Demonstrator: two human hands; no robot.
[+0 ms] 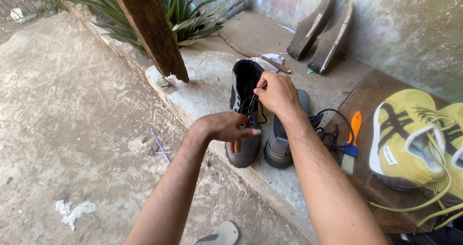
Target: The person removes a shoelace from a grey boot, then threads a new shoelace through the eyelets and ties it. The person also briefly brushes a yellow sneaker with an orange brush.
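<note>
sandal [219, 235]: toe of a grey flip-flop at the bottom edge, on the dirt floor.
paper scrap [73, 212]: crumpled white, on the floor to the left.
left hand [224, 128]: fingers curled down over the vamp of the left boot, pinching at its lacing; what the fingertips grip is hidden.
right hand [277, 93]: closed on the black lace [251, 102], pulling its tipped end up above the boot's throat.
left boot [246, 112]: grey-black ankle boot, upright on the concrete step [202, 88], touching its mate.
right boot [284, 139]: same pair, mostly behind the right forearm, its loose lace trailing to the right.
handling: boot likely heavy and stiff at the sole, soft at the collar; lace thin, limp, slippery; best taken near the tip.
brush [351, 146]: orange handle, pale bristles, on the wooden board [366, 100].
yellow sneakers [410, 139]: pair with black stripes, on the board, laces hanging.
plant [185, 13]: spiky green leaves behind a wooden post [149, 28].
old soles [320, 30]: two, leaning on the wall.
</note>
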